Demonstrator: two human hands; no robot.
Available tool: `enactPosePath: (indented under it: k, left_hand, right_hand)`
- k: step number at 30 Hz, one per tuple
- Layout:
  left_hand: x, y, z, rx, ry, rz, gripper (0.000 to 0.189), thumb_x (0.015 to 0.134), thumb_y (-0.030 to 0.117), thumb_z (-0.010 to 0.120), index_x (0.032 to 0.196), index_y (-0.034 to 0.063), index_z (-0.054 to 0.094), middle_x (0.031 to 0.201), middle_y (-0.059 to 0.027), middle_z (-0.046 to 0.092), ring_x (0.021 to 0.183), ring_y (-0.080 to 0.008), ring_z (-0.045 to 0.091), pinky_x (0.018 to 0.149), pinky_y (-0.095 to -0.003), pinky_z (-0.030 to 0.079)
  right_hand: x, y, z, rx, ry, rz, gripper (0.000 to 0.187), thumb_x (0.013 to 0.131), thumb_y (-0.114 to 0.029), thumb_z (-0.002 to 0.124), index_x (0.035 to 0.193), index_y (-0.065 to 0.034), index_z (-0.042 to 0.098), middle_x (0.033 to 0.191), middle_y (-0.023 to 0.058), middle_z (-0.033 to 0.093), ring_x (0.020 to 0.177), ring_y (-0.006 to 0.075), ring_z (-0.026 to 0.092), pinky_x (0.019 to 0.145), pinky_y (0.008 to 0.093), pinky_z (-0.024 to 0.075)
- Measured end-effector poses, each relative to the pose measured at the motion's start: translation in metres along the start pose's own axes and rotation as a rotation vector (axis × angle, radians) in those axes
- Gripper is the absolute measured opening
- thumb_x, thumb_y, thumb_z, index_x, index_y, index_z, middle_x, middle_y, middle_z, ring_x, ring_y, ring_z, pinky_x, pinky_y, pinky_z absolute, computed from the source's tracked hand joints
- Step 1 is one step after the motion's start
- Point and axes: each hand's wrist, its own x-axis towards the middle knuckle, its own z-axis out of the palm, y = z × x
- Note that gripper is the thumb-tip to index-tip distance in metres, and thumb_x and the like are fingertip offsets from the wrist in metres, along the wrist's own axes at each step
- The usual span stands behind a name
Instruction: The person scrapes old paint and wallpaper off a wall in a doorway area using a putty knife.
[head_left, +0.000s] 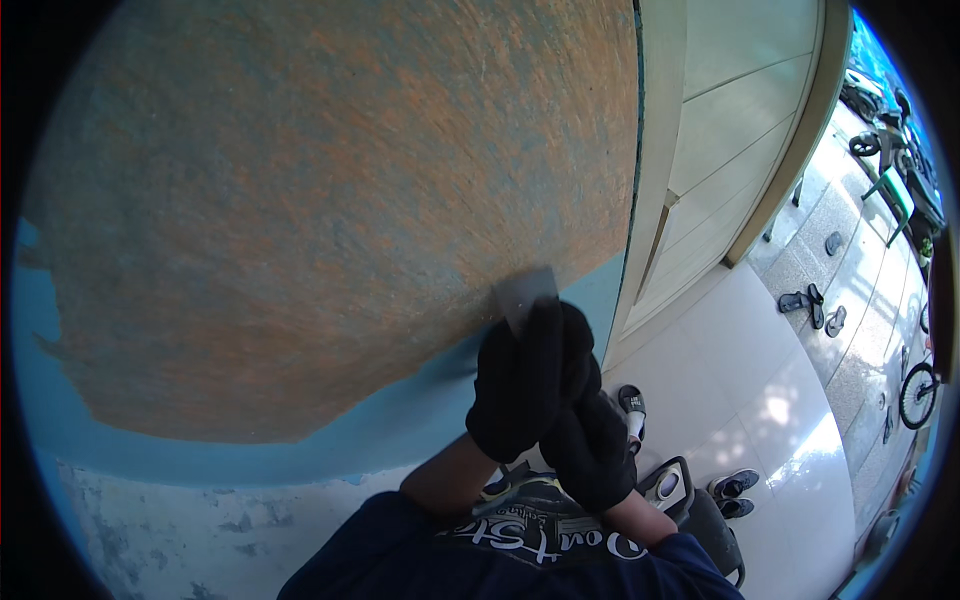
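In a black glove, my left hand (517, 386) is closed on a scraper, with a finger lying along its flat blade (527, 294). My right hand (590, 448), gloved in black too, is pressed up against the left one and closed around the lower part of the tool. The handle is hidden inside the gloves. Before me stands a wall (337, 225) with a streaked orange-brown and grey surface, and the blade is at its lower right part. Smooth blue paint (427, 397) borders this surface below and at the left.
A cream panelled door (739, 120) adjoins the wall at right. White floor tiles (750, 375) carry a pair of shoes (733, 493) and a dark chair (712, 532) close to my right arm. Outside are sandals (816, 306), a green stool (895, 199), motorcycles (900, 150) and a bicycle wheel (918, 396).
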Motion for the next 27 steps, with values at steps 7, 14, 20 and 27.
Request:
enactPosePath:
  k: [7, 14, 20, 27]
  left_hand:
    - [-0.024, -0.031, -0.009, 0.356, 0.031, 0.026, 0.042, 0.107, 0.035, 0.038, 0.079, 0.009, 0.055, 0.056, 0.0, 0.043, 0.046, -0.0123, 0.045, 0.046, -0.0287, 0.035]
    - [-0.026, -0.041, -0.012, 0.352, 0.139, -0.01, 0.042, 0.107, 0.036, 0.038, 0.079, 0.0085, 0.055, 0.054, 0.0006, 0.043, 0.045, -0.0107, 0.043, 0.045, -0.0267, 0.033]
    - [-0.023, -0.041, -0.015, 0.362, 0.111, -0.01, 0.042, 0.107, 0.035, 0.039, 0.079, 0.0085, 0.055, 0.054, 0.0005, 0.044, 0.045, -0.0104, 0.043, 0.045, -0.0262, 0.033]
    - [-0.024, -0.052, -0.034, 0.212, 0.048, -0.081, 0.039, 0.107, 0.033, 0.038, 0.084, 0.0073, 0.058, 0.058, -0.0023, 0.051, 0.048, -0.0139, 0.049, 0.047, -0.0284, 0.038]
  right_hand:
    - [-0.023, 0.013, -0.005, 0.046, 0.046, 0.022, 0.025, 0.093, -0.009, 0.06, 0.115, 0.0029, 0.061, 0.088, 0.0087, 0.064, 0.076, 0.0165, 0.061, 0.066, 0.0297, 0.0463]
    - [-0.027, 0.026, -0.001, 0.259, 0.026, 0.145, 0.032, 0.092, -0.004, 0.058, 0.123, 0.0051, 0.057, 0.098, 0.0125, 0.064, 0.088, 0.0186, 0.062, 0.075, 0.033, 0.0489]
    - [-0.027, 0.05, -0.001, 0.227, 0.026, 0.129, 0.035, 0.093, -0.005, 0.059, 0.126, 0.0053, 0.056, 0.097, 0.0122, 0.064, 0.086, 0.0162, 0.062, 0.073, 0.0315, 0.049]
    - [-0.023, 0.03, -0.001, 0.143, 0.011, 0.079, 0.038, 0.093, -0.005, 0.059, 0.13, 0.0051, 0.053, 0.098, 0.0121, 0.064, 0.086, 0.017, 0.062, 0.073, 0.0323, 0.0494]
